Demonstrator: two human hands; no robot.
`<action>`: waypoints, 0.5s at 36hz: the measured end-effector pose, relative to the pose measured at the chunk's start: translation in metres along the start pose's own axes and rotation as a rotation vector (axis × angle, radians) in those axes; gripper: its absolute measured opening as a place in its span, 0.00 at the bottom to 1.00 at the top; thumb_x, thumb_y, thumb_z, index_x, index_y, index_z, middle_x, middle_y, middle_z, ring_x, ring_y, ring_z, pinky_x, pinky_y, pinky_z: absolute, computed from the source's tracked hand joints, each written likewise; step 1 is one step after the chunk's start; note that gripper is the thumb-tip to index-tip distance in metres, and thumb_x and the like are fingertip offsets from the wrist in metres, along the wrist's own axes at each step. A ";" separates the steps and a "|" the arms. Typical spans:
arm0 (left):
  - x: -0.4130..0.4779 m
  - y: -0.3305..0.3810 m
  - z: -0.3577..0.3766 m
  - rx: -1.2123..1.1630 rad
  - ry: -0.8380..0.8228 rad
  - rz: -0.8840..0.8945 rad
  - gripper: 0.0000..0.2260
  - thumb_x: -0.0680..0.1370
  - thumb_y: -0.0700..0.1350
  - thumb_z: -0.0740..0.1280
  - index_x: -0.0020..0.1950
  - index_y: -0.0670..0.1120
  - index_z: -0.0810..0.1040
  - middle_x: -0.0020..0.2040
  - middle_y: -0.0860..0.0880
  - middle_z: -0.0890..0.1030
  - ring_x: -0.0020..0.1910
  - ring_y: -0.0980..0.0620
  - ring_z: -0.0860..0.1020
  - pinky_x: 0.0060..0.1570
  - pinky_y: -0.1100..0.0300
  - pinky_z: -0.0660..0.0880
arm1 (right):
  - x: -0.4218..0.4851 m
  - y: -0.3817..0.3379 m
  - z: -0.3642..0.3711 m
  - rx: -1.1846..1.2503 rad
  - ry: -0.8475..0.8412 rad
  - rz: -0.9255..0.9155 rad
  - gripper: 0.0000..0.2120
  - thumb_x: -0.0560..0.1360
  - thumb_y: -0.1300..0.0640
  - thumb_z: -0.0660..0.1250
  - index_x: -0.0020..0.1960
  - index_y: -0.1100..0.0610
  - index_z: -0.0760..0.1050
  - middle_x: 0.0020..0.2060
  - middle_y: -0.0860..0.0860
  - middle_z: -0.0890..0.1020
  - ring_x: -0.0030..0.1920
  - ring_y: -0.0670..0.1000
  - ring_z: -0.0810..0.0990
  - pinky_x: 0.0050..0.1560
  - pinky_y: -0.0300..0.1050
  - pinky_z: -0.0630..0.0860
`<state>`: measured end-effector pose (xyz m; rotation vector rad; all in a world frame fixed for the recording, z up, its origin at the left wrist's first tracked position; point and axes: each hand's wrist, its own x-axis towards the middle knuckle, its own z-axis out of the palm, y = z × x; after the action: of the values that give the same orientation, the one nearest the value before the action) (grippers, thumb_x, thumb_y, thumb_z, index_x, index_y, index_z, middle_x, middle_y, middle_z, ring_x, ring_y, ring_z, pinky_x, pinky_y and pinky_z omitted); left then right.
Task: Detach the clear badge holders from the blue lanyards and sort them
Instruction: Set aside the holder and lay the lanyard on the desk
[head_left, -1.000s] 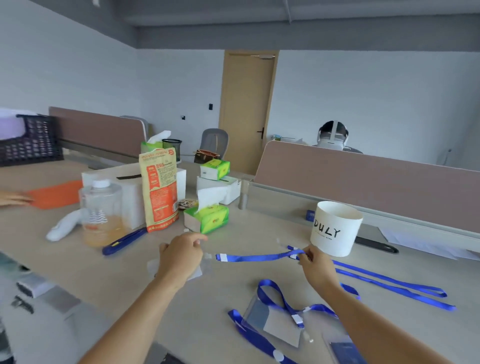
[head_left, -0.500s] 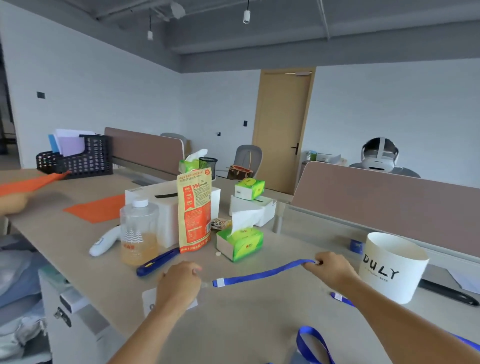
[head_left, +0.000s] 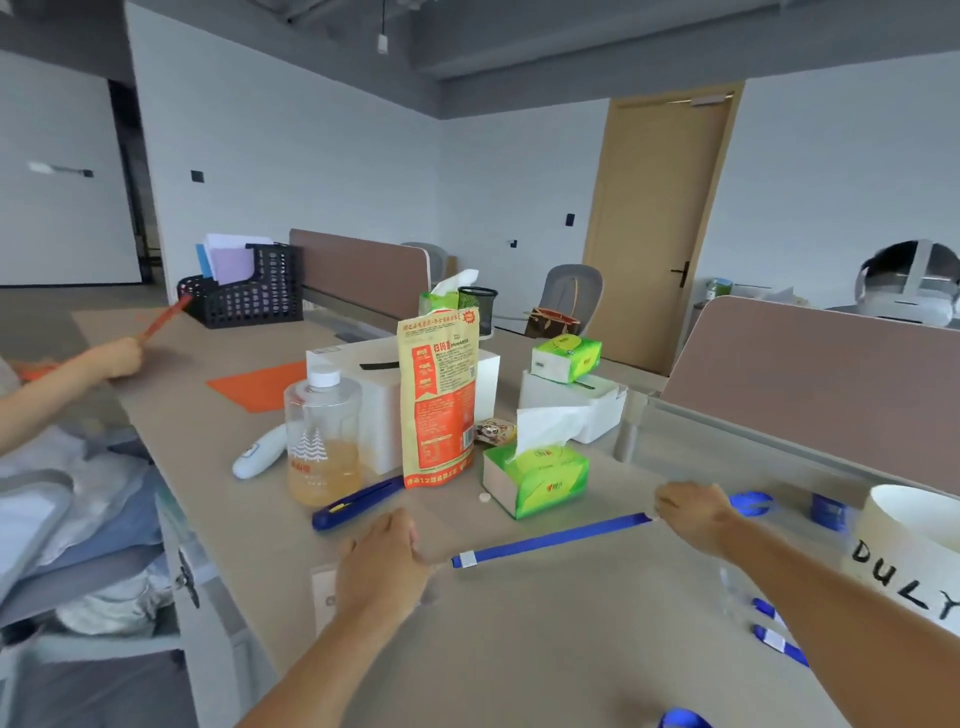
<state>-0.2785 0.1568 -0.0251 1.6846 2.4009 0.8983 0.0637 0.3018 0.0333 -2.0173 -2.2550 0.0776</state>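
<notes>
Step in hand: we judge we are at the separating step, with one blue lanyard drawn taut between our hands above the bench.
Right hand: closed, pinching the far end of the strap.
Left hand: curled knuckles-up at the strap's white-tagged end; a clear badge holder shows beneath it, but we cannot tell whether the fingers grip it.
Other lanyards: further blue straps lie by our right forearm, near the white paper cup.
Next move: we think the holder must come free of the clip, then each part go to its own pile.
Caution: the tissue box sits just behind the strap.
</notes>
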 end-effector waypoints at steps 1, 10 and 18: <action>0.002 0.000 0.003 0.032 0.008 0.019 0.06 0.75 0.41 0.61 0.44 0.52 0.67 0.42 0.56 0.72 0.47 0.54 0.73 0.45 0.60 0.65 | 0.003 -0.001 0.004 -0.016 0.002 0.002 0.15 0.81 0.56 0.50 0.35 0.48 0.61 0.40 0.45 0.69 0.55 0.52 0.75 0.46 0.43 0.61; 0.011 0.003 0.007 0.144 0.048 0.118 0.04 0.78 0.44 0.60 0.47 0.53 0.68 0.46 0.57 0.68 0.46 0.56 0.63 0.45 0.63 0.58 | 0.016 0.002 0.031 -0.156 -0.066 -0.031 0.13 0.76 0.55 0.57 0.33 0.47 0.61 0.38 0.43 0.71 0.47 0.49 0.70 0.48 0.42 0.60; 0.012 0.005 0.002 0.190 0.077 0.180 0.06 0.78 0.45 0.60 0.46 0.57 0.70 0.52 0.59 0.73 0.51 0.55 0.68 0.45 0.60 0.58 | 0.008 0.009 0.042 -0.084 0.131 -0.046 0.06 0.77 0.51 0.61 0.52 0.43 0.66 0.55 0.45 0.71 0.64 0.49 0.67 0.63 0.43 0.60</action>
<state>-0.2781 0.1690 -0.0211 1.9966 2.4851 0.7911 0.0670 0.3122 -0.0086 -1.9460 -2.2573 -0.1513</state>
